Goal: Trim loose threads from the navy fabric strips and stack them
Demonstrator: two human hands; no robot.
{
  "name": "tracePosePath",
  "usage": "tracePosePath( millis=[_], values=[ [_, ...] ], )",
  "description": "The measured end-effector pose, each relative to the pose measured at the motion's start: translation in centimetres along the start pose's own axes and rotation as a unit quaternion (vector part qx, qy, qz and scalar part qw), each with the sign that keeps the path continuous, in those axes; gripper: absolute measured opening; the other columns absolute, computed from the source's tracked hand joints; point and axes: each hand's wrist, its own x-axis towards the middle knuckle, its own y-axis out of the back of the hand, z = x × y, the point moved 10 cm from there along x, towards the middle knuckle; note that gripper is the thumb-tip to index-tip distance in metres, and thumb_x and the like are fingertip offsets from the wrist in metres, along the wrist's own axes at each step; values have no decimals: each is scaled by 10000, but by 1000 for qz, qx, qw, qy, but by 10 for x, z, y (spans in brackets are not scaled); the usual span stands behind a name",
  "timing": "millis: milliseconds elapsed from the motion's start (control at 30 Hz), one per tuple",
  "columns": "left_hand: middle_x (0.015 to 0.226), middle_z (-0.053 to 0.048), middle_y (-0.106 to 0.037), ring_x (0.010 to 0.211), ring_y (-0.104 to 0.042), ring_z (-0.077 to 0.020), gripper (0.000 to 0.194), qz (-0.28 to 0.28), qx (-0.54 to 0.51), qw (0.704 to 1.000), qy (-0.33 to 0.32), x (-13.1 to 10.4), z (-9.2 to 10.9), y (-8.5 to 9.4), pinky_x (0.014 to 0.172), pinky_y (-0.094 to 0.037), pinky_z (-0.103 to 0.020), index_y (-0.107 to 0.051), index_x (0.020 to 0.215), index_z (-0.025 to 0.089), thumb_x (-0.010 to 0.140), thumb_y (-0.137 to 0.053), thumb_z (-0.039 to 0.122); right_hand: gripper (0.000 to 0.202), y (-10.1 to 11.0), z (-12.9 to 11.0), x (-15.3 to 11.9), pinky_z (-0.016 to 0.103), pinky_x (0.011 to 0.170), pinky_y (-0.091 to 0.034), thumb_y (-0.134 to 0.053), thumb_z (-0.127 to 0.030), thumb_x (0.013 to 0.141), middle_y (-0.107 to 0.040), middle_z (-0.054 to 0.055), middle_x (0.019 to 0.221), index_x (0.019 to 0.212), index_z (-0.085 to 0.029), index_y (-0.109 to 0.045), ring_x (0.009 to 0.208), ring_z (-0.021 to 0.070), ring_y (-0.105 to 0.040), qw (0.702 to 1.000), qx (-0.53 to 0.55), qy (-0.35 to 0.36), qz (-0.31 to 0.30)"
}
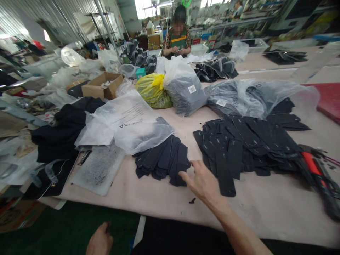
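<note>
My right hand (203, 180) reaches over the table with thumb and fingers apart. Its fingertips are at the right edge of a fanned pile of dark fabric strips (164, 159); whether they touch, I cannot tell. Right of the hand spreads a larger heap of black strips (239, 141) with small slots near their ends. Low in the view, in front of the table edge, is my left hand (101, 239), its fingers curled together. Something small and dark shows at its fingertips, too blurred to name. A printed translucent plastic bag (127, 124) partly covers the smaller pile.
A grey-smudged translucent board (98, 170) lies at the left beside black cloth (63, 124). Red-and-black handled tools (316, 173) rest at the right. Filled bags (184, 88), a yellow bag (154, 92) and a cardboard box (103, 86) stand behind. Another person (177, 35) works across the table.
</note>
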Motion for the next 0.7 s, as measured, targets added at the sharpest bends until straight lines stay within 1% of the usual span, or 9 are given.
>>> tracePosePath(
  millis=[67,167,233,300,433,533,600,633,700],
  values=[
    [1114,-104,-721,1018,-678,-264,439,-9,2,1000,5,2,8,-3,856,-494,-333,-661,1159,151,790,-424,153,512,-29,-22,-13,360,795,-463,-652,-478,790,-604,128,1026,1164,-136,-571,922,281,-605,999,-28,-4,-35],
    [1074,-106,-734,1026,-677,-287,395,-10,3,1000,8,4,17,-3,857,-497,-354,-687,1124,157,813,-445,186,488,-52,-31,-22,377,818,-461,-662,-406,785,-587,149,1052,1167,-119,-562,973,305,-577,997,-53,-15,-50],
    [1069,-110,-733,1022,-681,-265,392,-3,-15,1000,1,3,23,-3,846,-501,-320,-682,1123,139,811,-445,155,401,-55,-28,-22,370,828,-458,-629,-332,807,-582,165,1079,1139,-115,-573,992,302,-569,997,-53,-16,-54],
    [1122,-117,-710,1016,-683,-232,424,24,-33,999,-18,1,32,1,836,-500,-273,-660,1146,116,782,-445,94,295,-54,-24,-21,355,819,-455,-582,-260,822,-593,168,1065,1082,-122,-594,979,290,-574,997,-48,-17,-65],
    [1245,-142,-633,999,-683,-200,476,78,-46,995,-52,-5,50,12,822,-496,-236,-632,1147,87,718,-439,19,188,-47,-5,-23,324,756,-440,-460,-159,862,-640,126,900,964,-155,-618,856,239,-612,997,-8,-41,-67],
    [1047,-103,-720,931,-699,-243,320,47,-54,996,-45,-9,59,16,783,-504,-286,-675,1045,155,807,-461,153,225,-44,31,-29,320,640,-431,-435,-250,905,-611,79,685,760,-182,-592,673,215,-608,988,78,-122,-51],
    [865,-93,-743,846,-703,-295,301,20,-34,999,-31,-12,63,19,716,-498,-341,-687,985,202,874,-436,324,295,-51,59,-37,298,534,-414,-465,-383,903,-572,42,601,696,-196,-560,573,199,-591,955,218,-196,-54],
    [807,-92,-739,806,-701,-309,328,13,-22,999,-29,-15,67,22,684,-487,-351,-686,972,217,888,-411,375,311,-56,69,-43,281,486,-400,-488,-443,888,-565,25,579,717,-195,-566,528,186,-578,924,301,-227,-60],
    [802,-95,-738,782,-696,-311,357,25,-1,999,-40,-21,77,31,661,-467,-354,-677,983,232,907,-362,380,352,-66,77,-52,250,417,-365,-536,-529,846,-565,-4,535,808,-183,-593,436,151,-525,851,449,-260,-81]
  ],
)
